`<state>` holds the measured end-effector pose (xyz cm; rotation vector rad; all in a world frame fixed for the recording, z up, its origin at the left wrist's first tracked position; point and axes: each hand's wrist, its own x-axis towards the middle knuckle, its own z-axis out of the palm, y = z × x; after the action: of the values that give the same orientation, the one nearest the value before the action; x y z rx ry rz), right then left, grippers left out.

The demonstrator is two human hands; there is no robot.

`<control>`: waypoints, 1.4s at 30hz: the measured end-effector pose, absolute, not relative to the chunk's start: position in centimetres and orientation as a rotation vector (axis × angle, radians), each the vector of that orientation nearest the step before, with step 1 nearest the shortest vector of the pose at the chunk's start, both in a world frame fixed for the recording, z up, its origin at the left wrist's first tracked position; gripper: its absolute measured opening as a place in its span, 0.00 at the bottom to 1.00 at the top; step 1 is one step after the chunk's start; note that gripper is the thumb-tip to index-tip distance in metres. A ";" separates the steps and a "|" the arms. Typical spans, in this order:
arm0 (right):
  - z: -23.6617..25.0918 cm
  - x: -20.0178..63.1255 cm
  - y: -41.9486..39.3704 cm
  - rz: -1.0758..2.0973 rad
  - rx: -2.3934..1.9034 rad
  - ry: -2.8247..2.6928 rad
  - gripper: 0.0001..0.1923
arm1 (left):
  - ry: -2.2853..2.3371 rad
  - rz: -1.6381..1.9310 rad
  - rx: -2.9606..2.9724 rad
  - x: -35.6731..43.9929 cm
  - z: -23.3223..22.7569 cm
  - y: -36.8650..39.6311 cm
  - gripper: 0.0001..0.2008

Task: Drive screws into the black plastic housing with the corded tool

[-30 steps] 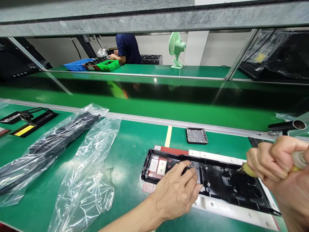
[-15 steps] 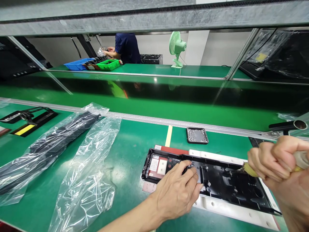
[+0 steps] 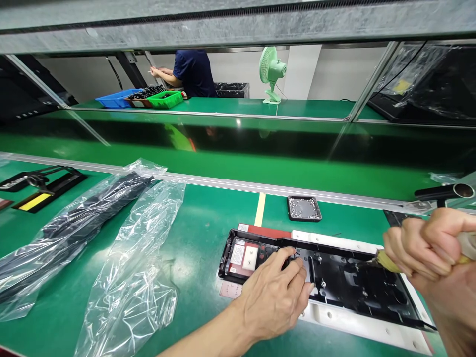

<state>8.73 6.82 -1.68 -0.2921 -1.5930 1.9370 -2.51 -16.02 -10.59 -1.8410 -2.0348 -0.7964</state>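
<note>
A long black plastic housing (image 3: 349,290) lies in a white fixture (image 3: 357,327) on the green bench. My left hand (image 3: 273,297) rests on the housing's left part, fingers pressing down beside a red and white labelled board (image 3: 241,258). My right hand (image 3: 427,248) is closed around a yellowish screwdriver (image 3: 385,262), its tip down inside the right half of the housing. A small black tray of screws (image 3: 304,208) sits just behind the housing.
Two clear plastic bags (image 3: 137,267), one holding a long black part (image 3: 89,213), lie to the left. A black frame with a yellow strip (image 3: 37,186) sits far left. Across the conveyor, another person (image 3: 191,72) works by blue and green bins (image 3: 165,100); a green fan (image 3: 272,72) stands nearby.
My hands stay almost still on the housing and screwdriver. The person across the conveyor has raised their hands to the left.
</note>
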 end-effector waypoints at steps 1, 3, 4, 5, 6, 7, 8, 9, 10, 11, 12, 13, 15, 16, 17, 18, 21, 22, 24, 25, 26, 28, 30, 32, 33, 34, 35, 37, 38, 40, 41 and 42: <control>-1.6 8.7 6.7 1.926 -0.322 -1.571 0.30 | -2.035 -0.792 -1.837 -2.5 -10.7 -16.0 0.13; -1.6 8.6 6.6 1.925 -0.371 -1.533 0.30 | -2.035 -0.781 -1.841 -2.5 -10.8 -16.1 0.13; -1.6 8.6 6.6 1.929 -0.381 -1.525 0.30 | -2.037 -0.774 -1.847 -2.5 -10.9 -16.1 0.13; -1.6 8.6 6.6 1.932 -0.386 -1.522 0.30 | -2.042 -0.768 -1.853 -2.5 -10.9 -16.1 0.13; -1.7 8.6 6.7 1.929 -0.383 -1.526 0.30 | -2.046 -0.763 -1.857 -2.5 -11.0 -16.2 0.13; -1.7 8.6 6.8 1.926 -0.380 -1.530 0.30 | -2.050 -0.760 -1.860 -2.5 -11.0 -16.2 0.13; -1.7 8.6 6.8 1.927 -0.378 -1.537 0.30 | -2.051 -0.758 -1.863 -2.5 -11.0 -16.1 0.13; -1.7 8.6 6.9 1.929 -0.375 -1.541 0.30 | -2.052 -0.758 -1.863 -2.6 -11.0 -16.1 0.13; -1.7 8.6 6.9 1.934 -0.371 -1.545 0.30 | -2.051 -0.758 -1.865 -2.6 -10.9 -16.1 0.13; -1.6 8.6 6.8 1.940 -0.368 -1.547 0.29 | -2.050 -0.758 -1.866 -2.6 -10.9 -16.0 0.13; -1.5 8.6 6.7 1.940 -0.368 -1.544 0.29 | -2.049 -0.758 -1.867 -2.6 -10.9 -16.0 0.13; -1.4 8.5 6.6 1.935 -0.373 -1.540 0.29 | -2.051 -0.759 -1.866 -2.6 -10.9 -16.0 0.13; -1.0 8.3 6.2 1.922 -0.391 -1.537 0.28 | -2.054 -0.759 -1.867 -2.6 -11.0 -16.0 0.13; -0.8 8.1 5.9 1.916 -0.401 -1.540 0.28 | -2.057 -0.757 -1.869 -2.6 -11.0 -16.0 0.13; -0.5 8.0 5.7 1.909 -0.409 -1.542 0.28 | -2.062 -0.756 -1.869 -2.6 -11.0 -16.0 0.13; -0.3 7.8 5.4 1.902 -0.415 -1.543 0.28 | -2.067 -0.754 -1.866 -2.5 -11.0 -16.0 0.13; 0.2 7.5 4.9 1.883 -0.418 -1.547 0.27 | -2.062 -0.758 -1.857 -2.4 -11.1 -16.1 0.13; 0.3 7.4 4.8 1.878 -0.417 -1.551 0.27 | -2.054 -0.760 -1.856 -2.4 -11.0 -16.0 0.13; 0.4 7.4 4.8 1.875 -0.430 -1.552 0.26 | -2.047 -0.763 -1.857 -2.4 -11.0 -16.0 0.13; 0.4 7.4 4.8 1.873 -0.436 -1.551 0.26 | -2.050 -0.762 -1.859 -2.4 -11.0 -16.0 0.13; 0.4 7.4 4.8 1.871 -0.441 -1.549 0.26 | -2.053 -0.758 -1.862 -2.4 -11.0 -16.0 0.13; 0.4 7.4 4.9 1.866 -0.441 -1.554 0.26 | -2.069 -0.747 -1.870 -2.5 -11.0 -16.0 0.13; 0.4 7.5 4.9 1.865 -0.420 -1.568 0.26 | -2.075 -0.742 -1.879 -2.5 -11.1 -16.0 0.13; 0.5 7.5 5.0 1.878 -0.399 -1.580 0.25 | -2.081 -0.740 -1.884 -2.6 -11.1 -16.0 0.13; 0.6 7.4 5.0 1.887 -0.390 -1.585 0.25 | -2.082 -0.741 -1.886 -2.6 -11.1 -16.0 0.13; 0.6 7.4 5.0 1.893 -0.387 -1.587 0.25 | -2.081 -0.742 -1.887 -2.6 -11.1 -16.0 0.13; 0.7 7.3 4.9 1.895 -0.388 -1.589 0.25 | -2.082 -0.743 -1.884 -2.6 -11.1 -16.0 0.13; 0.9 7.1 4.8 1.881 -0.410 -1.588 0.26 | -2.076 -0.748 -1.873 -2.6 -11.0 -16.0 0.13; 1.0 7.1 4.7 1.873 -0.417 -1.588 0.26 | -2.069 -0.750 -1.869 -2.6 -11.0 -16.0 0.13; 1.0 7.0 4.7 1.868 -0.416 -1.587 0.25 | -2.063 -0.748 -1.865 -2.6 -11.1 -16.0 0.13; 1.0 7.0 4.7 1.872 -0.405 -1.590 0.25 | -2.064 -0.748 -1.865 -2.6 -11.1 -16.0 0.13; 0.9 7.1 4.8 1.879 -0.394 -1.593 0.25 | -2.067 -0.748 -1.865 -2.5 -11.1 -16.0 0.13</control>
<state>7.11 4.77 0.88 -0.3943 -1.5926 1.8792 -2.55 -16.04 -11.11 -1.8655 -2.0665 -0.7478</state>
